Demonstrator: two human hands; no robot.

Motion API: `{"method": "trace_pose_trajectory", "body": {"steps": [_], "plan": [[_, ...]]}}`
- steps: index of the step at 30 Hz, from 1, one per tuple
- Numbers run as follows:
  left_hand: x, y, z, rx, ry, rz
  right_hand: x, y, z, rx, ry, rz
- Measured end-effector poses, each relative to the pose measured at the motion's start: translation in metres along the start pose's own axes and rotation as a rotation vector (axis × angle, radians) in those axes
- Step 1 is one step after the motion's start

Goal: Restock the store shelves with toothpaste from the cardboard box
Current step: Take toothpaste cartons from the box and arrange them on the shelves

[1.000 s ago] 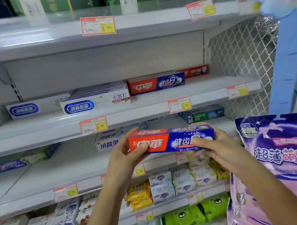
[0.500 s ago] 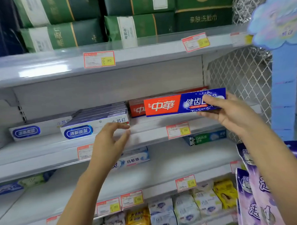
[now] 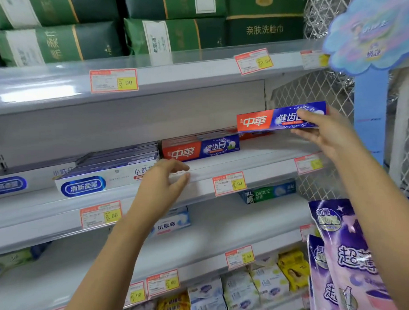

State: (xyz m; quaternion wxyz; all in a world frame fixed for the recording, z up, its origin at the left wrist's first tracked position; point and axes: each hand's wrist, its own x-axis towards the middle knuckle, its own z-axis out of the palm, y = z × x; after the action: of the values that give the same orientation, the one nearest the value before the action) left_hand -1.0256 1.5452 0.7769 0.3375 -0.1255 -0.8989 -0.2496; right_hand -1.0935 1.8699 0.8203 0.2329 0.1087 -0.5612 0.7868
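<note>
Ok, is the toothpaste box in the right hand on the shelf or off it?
Off it: the right hand holds the toothpaste box level above the shelf.

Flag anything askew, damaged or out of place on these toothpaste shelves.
Nothing looks spilled or damaged. The stack of white toothpaste boxes with blue oval labels sits further forward than the matching white box on its left, so that row is uneven. The right hand holds a red-and-blue toothpaste box.

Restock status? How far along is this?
Done: a matching red-and-blue box lies on the middle shelf. In hand: the right hand holds another toothpaste box above the bare spot to its right; the left hand is empty at the shelf lip. Left: setting it down; remaining stock is not in view.
</note>
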Motion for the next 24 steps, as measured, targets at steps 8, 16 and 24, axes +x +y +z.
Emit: {"method": "trace_pose_trajectory", "body": {"steps": [8,16,24], "plan": [[0.028,0.003,0.025,0.157,-0.100,-0.030,0.035,-0.006,-0.018,-0.054,0.034,-0.017],[0.026,-0.002,0.027,0.131,0.001,0.041,0.026,0.007,-0.022,-0.013,0.051,-0.027],[0.001,0.005,0.017,-0.290,0.140,0.003,-0.017,0.001,0.000,0.212,-0.064,0.117]]}}
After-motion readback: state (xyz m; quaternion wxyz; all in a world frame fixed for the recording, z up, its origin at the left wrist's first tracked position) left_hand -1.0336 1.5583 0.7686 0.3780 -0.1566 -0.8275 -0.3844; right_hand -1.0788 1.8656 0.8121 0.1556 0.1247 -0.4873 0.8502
